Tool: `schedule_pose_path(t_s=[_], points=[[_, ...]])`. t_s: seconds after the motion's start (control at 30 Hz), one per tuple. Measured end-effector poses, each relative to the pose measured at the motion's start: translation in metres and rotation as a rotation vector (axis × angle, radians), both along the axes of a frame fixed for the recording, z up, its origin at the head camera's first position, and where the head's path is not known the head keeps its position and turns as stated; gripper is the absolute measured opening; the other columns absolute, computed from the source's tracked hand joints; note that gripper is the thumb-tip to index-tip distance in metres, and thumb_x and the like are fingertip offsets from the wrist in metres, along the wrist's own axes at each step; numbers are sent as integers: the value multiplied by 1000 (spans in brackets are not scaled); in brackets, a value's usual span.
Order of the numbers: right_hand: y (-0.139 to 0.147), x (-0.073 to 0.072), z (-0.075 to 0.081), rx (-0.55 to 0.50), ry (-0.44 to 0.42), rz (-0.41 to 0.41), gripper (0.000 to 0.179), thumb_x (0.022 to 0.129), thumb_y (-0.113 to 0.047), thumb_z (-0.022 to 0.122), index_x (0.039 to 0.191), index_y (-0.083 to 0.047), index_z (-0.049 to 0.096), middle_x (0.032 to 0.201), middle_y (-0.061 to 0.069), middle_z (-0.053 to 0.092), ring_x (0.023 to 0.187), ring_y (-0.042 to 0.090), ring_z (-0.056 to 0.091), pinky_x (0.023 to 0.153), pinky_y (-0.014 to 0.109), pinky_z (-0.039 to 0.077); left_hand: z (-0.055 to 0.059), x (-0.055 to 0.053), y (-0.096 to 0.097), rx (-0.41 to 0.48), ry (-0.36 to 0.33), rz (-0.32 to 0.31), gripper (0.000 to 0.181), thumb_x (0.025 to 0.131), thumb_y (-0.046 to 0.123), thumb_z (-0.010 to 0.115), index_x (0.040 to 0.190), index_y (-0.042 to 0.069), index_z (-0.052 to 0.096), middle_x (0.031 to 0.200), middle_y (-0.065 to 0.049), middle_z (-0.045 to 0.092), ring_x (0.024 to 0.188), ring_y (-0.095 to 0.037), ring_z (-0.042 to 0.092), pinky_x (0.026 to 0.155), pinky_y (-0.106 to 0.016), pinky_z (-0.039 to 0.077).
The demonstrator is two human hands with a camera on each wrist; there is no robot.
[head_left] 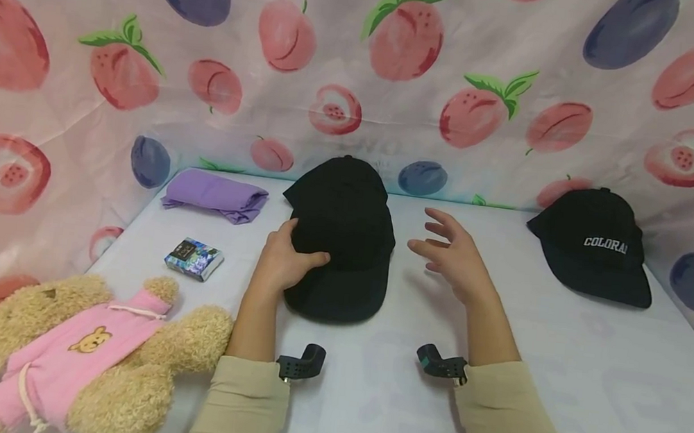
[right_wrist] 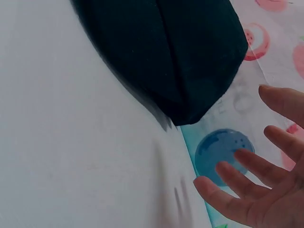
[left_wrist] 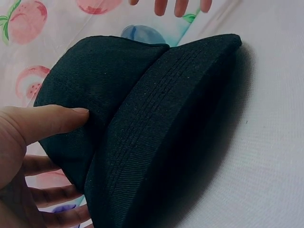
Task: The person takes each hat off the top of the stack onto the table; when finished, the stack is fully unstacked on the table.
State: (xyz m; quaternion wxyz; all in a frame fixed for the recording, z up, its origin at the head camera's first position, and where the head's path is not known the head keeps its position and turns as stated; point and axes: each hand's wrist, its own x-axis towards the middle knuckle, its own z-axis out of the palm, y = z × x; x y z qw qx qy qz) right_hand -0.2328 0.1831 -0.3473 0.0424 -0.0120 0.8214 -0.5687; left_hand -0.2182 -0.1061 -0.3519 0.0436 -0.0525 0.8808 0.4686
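Observation:
My left hand (head_left: 286, 259) grips the left side of a black baseball cap (head_left: 344, 244) in the middle of the table. In the left wrist view its thumb (left_wrist: 57, 121) lies on the crown, and the fingertips pass out of sight at the cap's side. The brim faces toward me. A black dome with a top button rises behind; I cannot tell whether it is a separate cap. To the right of the cap my right hand (head_left: 453, 254) hovers with spread fingers, apart from it and holding nothing. The right wrist view shows a gap between this hand (right_wrist: 266, 185) and the cap (right_wrist: 190, 57).
A second black cap (head_left: 600, 262) with white lettering sits at the right. Toward the left lie a folded purple cloth (head_left: 214, 193), a small patterned box (head_left: 194, 259) and a teddy bear in pink clothes (head_left: 83, 351). A fruit-print curtain (head_left: 308, 101) hangs behind the white table (head_left: 557, 376).

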Motion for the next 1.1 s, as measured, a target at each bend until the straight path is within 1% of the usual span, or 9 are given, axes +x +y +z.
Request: schedule_pose_path(t_s=[0.17, 0.47, 0.63, 0.73, 0.87, 1.0, 1.1], points=[[-7, -2, -3, -15, -21, 22, 78, 96, -25, 73, 162, -26, 33, 166, 15, 34, 150, 39, 39, 109, 60, 46, 1, 0, 0, -4, -4, -2, 94, 89, 31, 77, 163, 8, 25, 161, -27, 31, 150, -42, 34, 123, -57, 30], [-21, -5, -11, -88, -57, 94, 77, 94, -20, 75, 161, -27, 36, 167, 15, 33, 149, 39, 40, 110, 61, 45, 0, 0, 0, 1, -11, 10, 94, 89, 32, 77, 164, 9, 24, 162, -26, 30, 150, -41, 34, 123, -57, 30], [-30, -5, -17, -135, -67, 103, 76, 93, -15, 75, 159, -24, 39, 166, 14, 34, 146, 38, 45, 108, 59, 47, 0, 0, 1, -2, -11, 8, 94, 89, 32, 77, 164, 9, 24, 162, -26, 31, 150, -41, 34, 123, -57, 30], [-35, -6, -20, -146, -73, 102, 74, 92, -14, 75, 158, -25, 42, 164, 12, 37, 142, 37, 49, 106, 58, 50, 1, 1, 1, -3, -12, 7, 94, 89, 32, 77, 164, 9, 24, 162, -26, 30, 151, -41, 33, 123, -57, 30], [-39, -6, -22, -143, -82, 113, 74, 92, -12, 75, 157, -25, 43, 164, 12, 37, 140, 38, 51, 103, 56, 53, 0, 1, 1, -11, -15, 9, 94, 90, 32, 76, 164, 9, 23, 162, -26, 30, 151, -41, 32, 123, -57, 29], [-42, -5, -22, -140, -88, 121, 75, 92, -10, 75, 158, -25, 42, 166, 12, 33, 140, 41, 50, 100, 54, 55, 0, 0, 1, -16, -14, 9, 94, 90, 32, 76, 164, 9, 23, 162, -26, 30, 151, -41, 32, 123, -57, 29], [-42, -4, -23, -119, -83, 125, 76, 91, -9, 75, 158, -25, 42, 168, 12, 31, 140, 42, 50, 98, 52, 57, 0, -1, 2, -17, -15, 8, 94, 90, 32, 76, 164, 9, 23, 162, -25, 30, 151, -40, 33, 123, -58, 29]])
